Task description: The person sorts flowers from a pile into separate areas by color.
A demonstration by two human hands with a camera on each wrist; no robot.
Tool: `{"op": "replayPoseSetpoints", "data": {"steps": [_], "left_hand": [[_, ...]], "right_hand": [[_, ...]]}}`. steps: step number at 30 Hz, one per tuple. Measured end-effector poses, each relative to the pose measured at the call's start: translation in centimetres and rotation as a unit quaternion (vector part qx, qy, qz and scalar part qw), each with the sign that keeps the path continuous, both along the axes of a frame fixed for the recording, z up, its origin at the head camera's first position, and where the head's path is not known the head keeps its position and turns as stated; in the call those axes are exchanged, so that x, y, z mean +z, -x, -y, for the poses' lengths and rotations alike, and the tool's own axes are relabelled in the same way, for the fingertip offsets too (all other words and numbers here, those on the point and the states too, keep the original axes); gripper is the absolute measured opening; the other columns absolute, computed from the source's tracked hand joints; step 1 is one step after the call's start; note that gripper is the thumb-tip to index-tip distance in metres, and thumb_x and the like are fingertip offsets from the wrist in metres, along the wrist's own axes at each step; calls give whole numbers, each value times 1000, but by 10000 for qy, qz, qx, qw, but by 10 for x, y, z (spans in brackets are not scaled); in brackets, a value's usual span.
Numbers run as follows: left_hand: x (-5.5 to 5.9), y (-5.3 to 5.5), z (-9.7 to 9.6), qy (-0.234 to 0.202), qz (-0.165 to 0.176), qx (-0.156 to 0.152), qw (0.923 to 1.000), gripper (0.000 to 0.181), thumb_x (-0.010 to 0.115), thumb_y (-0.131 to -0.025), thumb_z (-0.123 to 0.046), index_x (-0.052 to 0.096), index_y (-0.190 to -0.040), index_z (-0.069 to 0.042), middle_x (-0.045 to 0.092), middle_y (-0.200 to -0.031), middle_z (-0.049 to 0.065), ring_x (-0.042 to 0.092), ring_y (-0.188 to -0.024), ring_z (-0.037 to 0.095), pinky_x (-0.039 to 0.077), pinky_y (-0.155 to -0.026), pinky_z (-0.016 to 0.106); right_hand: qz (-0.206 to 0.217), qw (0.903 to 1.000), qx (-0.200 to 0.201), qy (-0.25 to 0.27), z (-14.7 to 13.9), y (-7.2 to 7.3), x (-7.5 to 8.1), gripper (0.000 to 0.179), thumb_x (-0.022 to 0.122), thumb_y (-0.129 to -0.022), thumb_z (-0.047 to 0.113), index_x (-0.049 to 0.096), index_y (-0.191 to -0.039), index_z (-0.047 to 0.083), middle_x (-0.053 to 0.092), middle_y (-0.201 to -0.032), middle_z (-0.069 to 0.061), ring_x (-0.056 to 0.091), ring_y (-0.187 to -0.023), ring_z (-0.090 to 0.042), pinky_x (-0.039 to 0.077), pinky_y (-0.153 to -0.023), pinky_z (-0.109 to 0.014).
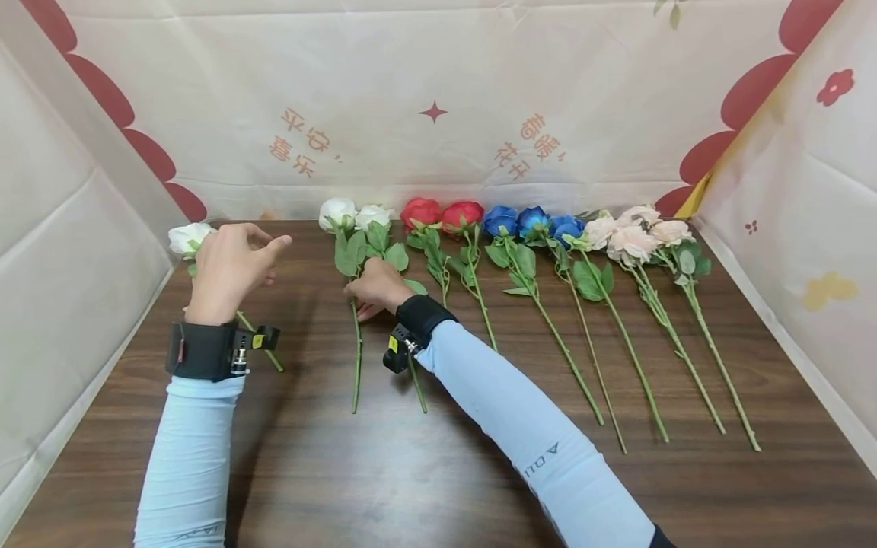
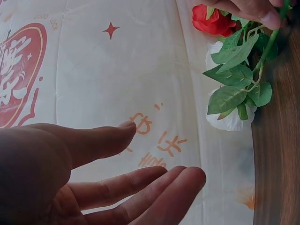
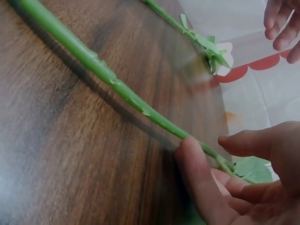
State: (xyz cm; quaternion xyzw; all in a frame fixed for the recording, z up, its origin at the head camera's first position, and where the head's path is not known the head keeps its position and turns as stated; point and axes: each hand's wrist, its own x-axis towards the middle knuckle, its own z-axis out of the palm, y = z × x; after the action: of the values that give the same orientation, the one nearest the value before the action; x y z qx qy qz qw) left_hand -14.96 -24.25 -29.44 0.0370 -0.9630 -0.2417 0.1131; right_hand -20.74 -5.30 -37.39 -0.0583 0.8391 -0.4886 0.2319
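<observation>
Two white roses (image 1: 338, 213) lie side by side left of centre, heads toward the back wall. My right hand (image 1: 379, 288) reaches over the left one's green stem (image 3: 126, 93). In the right wrist view the stem passes between thumb and index finger; the index fingertip overlaps it and the thumb stands a little off. My left hand (image 1: 233, 266) is raised with thumb and fingers apart, holding nothing. Beneath it a separate white rose (image 1: 188, 239) lies at the far left, its stem partly hidden by the hand and wrist strap.
To the right lie red roses (image 1: 462, 217), blue roses (image 1: 503, 221) and pale pink flowers (image 1: 632, 243) in a row, stems toward the front. A printed cloth (image 1: 432, 61) hangs behind the brown wooden table (image 1: 384, 479) and along both sides.
</observation>
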Motion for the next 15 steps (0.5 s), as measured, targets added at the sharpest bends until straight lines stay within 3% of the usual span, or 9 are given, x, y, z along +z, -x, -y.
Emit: {"op": "replayPoseSetpoints", "data": {"steps": [8, 13, 15], "left_hand": [[-1, 1, -5, 59, -46, -117, 9999, 56, 56, -91, -50, 66, -109, 2, 64, -57, 7, 64, -56, 21, 37, -58, 37], [-1, 0, -4, 88, -4, -96, 9999, 58, 55, -91, -52, 66, -110, 1, 64, -56, 5, 64, -59, 23, 37, -56, 36], [-3, 0, -5, 71, 11, -167, 9998, 57, 55, -91, -52, 66, -109, 1, 64, -56, 5, 65, -58, 23, 37, -55, 36]], "right_hand": [[-99, 9998, 195, -25, -12, -8, 5, 25, 67, -86, 10, 65, -85, -15, 65, -72, -24, 67, -61, -32, 57, -54, -35], [-319, 9984, 457, -25, -26, -14, 10, 26, 66, -88, 9, 59, -70, -8, 63, -67, -23, 66, -58, -30, 57, -55, -34], [-359, 9978, 557, 80, -37, -17, 13, 26, 65, -88, 10, 59, -71, -8, 64, -67, -23, 66, -58, -30, 57, -56, -34]]}}
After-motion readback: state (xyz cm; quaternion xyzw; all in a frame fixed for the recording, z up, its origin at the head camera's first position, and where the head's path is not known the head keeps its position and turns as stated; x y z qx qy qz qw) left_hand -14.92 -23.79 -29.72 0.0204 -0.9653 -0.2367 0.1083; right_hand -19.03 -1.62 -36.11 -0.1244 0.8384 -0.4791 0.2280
